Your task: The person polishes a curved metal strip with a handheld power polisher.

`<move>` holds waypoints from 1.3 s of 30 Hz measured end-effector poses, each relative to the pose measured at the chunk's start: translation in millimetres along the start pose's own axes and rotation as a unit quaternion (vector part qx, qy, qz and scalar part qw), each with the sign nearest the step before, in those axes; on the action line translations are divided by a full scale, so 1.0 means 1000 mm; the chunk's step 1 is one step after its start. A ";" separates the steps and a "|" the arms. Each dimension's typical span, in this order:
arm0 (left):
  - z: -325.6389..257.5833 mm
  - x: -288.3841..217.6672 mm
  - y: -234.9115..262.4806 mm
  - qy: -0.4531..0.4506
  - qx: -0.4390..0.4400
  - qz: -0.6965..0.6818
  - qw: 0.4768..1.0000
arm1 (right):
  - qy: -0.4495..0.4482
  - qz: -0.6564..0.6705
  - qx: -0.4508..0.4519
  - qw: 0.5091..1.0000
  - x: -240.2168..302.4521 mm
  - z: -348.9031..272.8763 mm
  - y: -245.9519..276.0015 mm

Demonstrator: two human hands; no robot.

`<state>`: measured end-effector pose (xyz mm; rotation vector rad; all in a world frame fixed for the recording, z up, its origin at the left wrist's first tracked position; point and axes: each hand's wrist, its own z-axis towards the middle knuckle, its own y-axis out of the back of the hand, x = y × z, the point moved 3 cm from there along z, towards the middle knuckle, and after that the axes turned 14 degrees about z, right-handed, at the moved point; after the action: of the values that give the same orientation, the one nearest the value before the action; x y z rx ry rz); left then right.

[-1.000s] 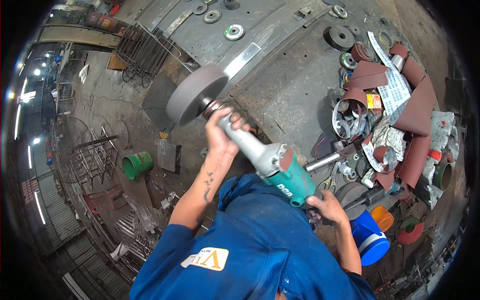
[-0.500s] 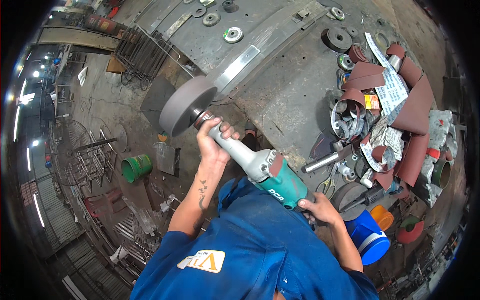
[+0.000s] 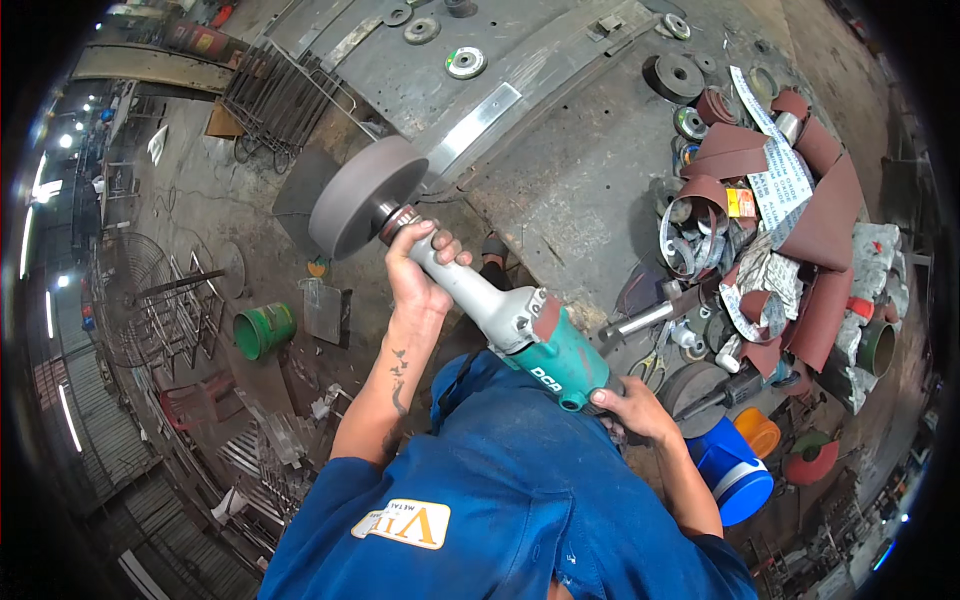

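Observation:
A green and grey power grinder (image 3: 555, 355) lies slantwise across the front of my body, held in both hands. My left hand (image 3: 422, 268) wraps round its grey neck, just behind the wheel. At its far left end sits a wide abrasive wheel (image 3: 350, 205) with a dark flat side, clear of the bench. My right hand (image 3: 635, 410) grips the rear end of the body, thumb on top; its other fingers are mostly hidden underneath. Beyond the wheel, a shiny flat metal strip (image 3: 478, 132) lies on a long bar on the metal workbench (image 3: 570, 190).
Brown abrasive sheets (image 3: 820, 230) and rolls heap up at the bench's right, near scissors (image 3: 652, 368) and a second power tool (image 3: 735, 392). Several discs (image 3: 466, 63) lie at the far side. A blue bucket (image 3: 735, 475) stands right; a green bucket (image 3: 265, 331) stands on the floor left.
The grinder and both hands have shifted slightly left in the picture, the wheel end also a little upward. Both hands keep their hold.

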<state>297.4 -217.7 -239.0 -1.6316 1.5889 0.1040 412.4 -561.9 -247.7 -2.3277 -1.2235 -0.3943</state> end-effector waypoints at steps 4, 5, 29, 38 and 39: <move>0.001 0.008 -0.011 0.014 0.002 -0.003 1.000 | -0.016 0.016 0.015 1.000 -0.012 0.000 0.011; 0.005 0.012 -0.019 0.020 0.008 -0.007 1.000 | -0.017 0.015 0.014 1.000 -0.010 -0.003 0.017; 0.049 0.033 -0.088 0.023 0.032 0.024 0.999 | 0.061 0.020 -0.061 0.996 0.023 -0.003 0.073; 0.101 0.049 -0.167 0.020 0.083 0.031 0.996 | 0.087 0.053 -0.048 0.994 0.069 -0.002 0.129; 0.089 0.046 -0.158 0.016 0.068 0.035 0.997 | 0.075 0.037 -0.064 0.994 0.063 -0.005 0.123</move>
<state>484.2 -225.2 -245.7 -1.4793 1.6415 0.0072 549.6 -580.8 -248.1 -2.3934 -1.0651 -0.6260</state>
